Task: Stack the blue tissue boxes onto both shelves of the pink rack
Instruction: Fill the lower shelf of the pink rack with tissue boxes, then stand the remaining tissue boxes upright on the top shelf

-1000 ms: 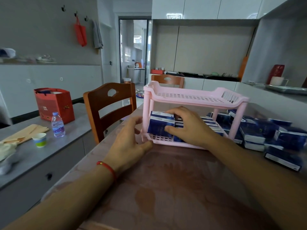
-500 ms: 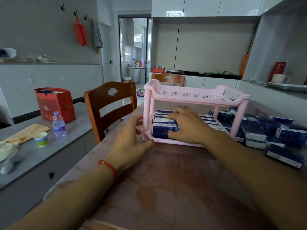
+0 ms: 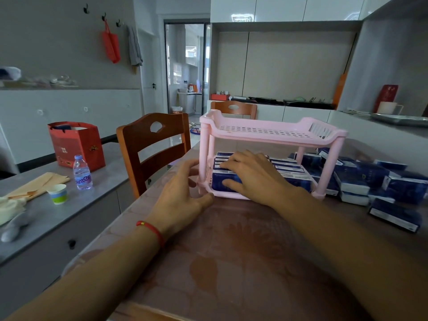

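One blue tissue box (image 3: 225, 179) now flat on lower shelf (image 3: 231, 194), right hand (image 3: 251, 174) pinching it.

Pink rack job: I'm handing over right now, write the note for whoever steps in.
Left hand: open, steadying the pink rack at its front left post.
Right hand: on the front tissue box on the lower shelf, thumb on its front, fingers over its top.
Done: lower shelf holds a row of boxes.
Left: top shelf is bare; loose boxes lie on the table to the rack's right. Load those.
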A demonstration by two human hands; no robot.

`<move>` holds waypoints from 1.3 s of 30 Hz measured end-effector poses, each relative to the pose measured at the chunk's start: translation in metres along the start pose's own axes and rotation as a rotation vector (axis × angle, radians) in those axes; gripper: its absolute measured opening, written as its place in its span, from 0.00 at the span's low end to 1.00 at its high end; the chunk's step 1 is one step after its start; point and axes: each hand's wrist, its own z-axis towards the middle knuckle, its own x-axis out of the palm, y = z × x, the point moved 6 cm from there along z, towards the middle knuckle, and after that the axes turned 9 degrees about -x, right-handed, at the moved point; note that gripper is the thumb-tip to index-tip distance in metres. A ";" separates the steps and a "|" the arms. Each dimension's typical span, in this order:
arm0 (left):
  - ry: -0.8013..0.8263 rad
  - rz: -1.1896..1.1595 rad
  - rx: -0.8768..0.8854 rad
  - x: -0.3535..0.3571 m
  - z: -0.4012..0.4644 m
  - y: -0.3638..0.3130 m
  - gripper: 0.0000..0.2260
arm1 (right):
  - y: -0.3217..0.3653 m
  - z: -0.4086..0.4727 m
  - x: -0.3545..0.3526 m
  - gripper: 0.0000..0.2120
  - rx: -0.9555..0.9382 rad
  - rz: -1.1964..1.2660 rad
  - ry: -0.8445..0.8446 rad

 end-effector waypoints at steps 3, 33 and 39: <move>0.006 0.007 0.000 0.000 0.000 0.002 0.33 | 0.004 -0.009 -0.004 0.22 -0.033 -0.011 -0.051; 0.238 0.494 0.934 0.185 -0.056 -0.175 0.15 | -0.157 -0.242 -0.059 0.07 0.734 0.022 -0.032; 0.259 0.292 0.793 0.186 -0.046 -0.161 0.15 | -0.180 -0.266 -0.028 0.28 0.841 0.045 0.345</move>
